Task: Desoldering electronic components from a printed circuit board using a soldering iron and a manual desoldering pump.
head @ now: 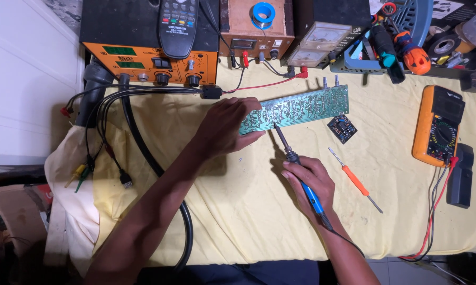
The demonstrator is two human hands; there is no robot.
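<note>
My left hand is closed over the near left end of the long green circuit board, which lies toward the back edge of the worktop. My right hand is wrapped around the blue-handled soldering iron, its tip touching the board's front edge. I'd judge it best to pin the board flat and keep the tip steady on one joint. The blue basket at the back right corner holds screwdrivers.
</note>
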